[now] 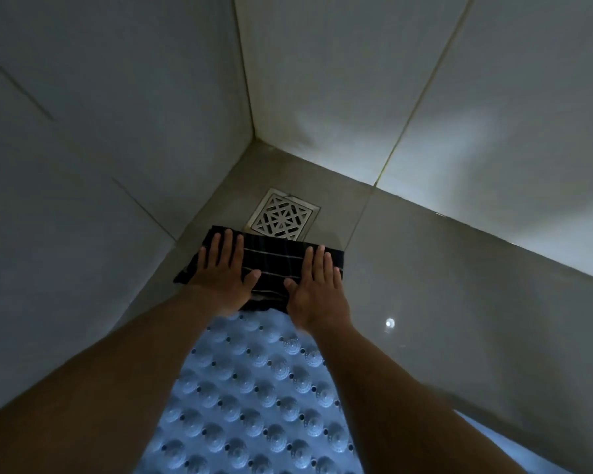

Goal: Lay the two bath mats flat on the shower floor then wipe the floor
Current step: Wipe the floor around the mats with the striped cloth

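Head view, shower corner. Both hands lie palm-down on 1 dark cloth (274, 265) with thin pale stripes, spread on the grey tiled floor (425, 302).

Left hand (225, 271): fingers (227, 244) straight and slightly fanned, pressed flat on the cloth's left part and gripping nothing. The thumb points across toward the other hand. The fingertips stop just short of the cloth's far edge.

Right hand (317, 285): fingers (319, 260) straight and close together, flat on the cloth's right part and also holding nothing. Its thumb points back toward the left thumb. A bare strip of striped cloth shows between the 2 thumbs. The fingertips reach almost to the far edge.

Drain (281, 215): a square metal grate with a lattice pattern, just beyond the fingertips and between the 2 hands. The cloth's far edge covers the grate's near edge.

Mat (254, 388): pale blue, covered in round bumps with small dark holes, lying flat on the floor behind the palms and showing between the 2 forearms. Its far end meets the cloth's near edge under the wrists.

A pale blue patch (486, 436) shows outside the right forearm at the lower right. Whether it is a 2nd mat cannot be told.

A small bright glint (390, 323) sits on the floor to the right of the right wrist.

The 2 tiled walls (425, 97) meet in a corner beyond the drain, well past the fingertips.
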A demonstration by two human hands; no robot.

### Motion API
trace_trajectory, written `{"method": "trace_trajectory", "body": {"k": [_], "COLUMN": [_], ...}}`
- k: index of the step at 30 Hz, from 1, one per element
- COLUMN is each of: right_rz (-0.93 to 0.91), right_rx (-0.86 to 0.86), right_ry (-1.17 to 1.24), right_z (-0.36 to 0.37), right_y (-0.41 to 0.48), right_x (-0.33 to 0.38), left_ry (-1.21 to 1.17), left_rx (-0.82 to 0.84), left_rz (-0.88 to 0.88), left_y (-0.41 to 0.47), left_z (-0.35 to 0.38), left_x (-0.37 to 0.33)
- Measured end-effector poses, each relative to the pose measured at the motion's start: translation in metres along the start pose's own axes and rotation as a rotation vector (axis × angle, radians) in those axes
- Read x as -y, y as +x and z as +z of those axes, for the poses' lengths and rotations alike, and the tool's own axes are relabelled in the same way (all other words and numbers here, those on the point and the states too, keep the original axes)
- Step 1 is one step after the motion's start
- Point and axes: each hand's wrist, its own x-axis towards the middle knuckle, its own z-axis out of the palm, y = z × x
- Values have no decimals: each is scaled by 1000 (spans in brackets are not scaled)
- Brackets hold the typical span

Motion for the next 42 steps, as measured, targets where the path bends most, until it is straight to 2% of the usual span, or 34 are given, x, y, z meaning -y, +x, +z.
{"method": "trace_trajectory", "body": {"k": [6,13,19,25,30,39,42], "right_rz": [-97,-308,-454,-544,-532,-544,-550], "right_rx": [-12,114,206,186,221,112,138], "right_ry": [-115,-258,-320,-352,-406,-436,-440], "right_z": [-24,-69,-96,-96,-94,-82,-85], "right_y": [17,46,80,82,84,88,89], "right_x": [-59,-126,-148,-154,-154,-156,-156], "left_ry": [-49,-233,-380,-432,-447,-497,-501], "left_rx": [-36,-144,-215,-268,-272,-304,-291], "left_rz": [-97,-323,-510,-568,-576,-565,-571], "left_y": [5,-7,-10,-6,-6,-2,-2], "left_z": [4,18,27,30,30,33,31], "left_x": [-58,-140,-194,-198,-200,-197,-198]}}
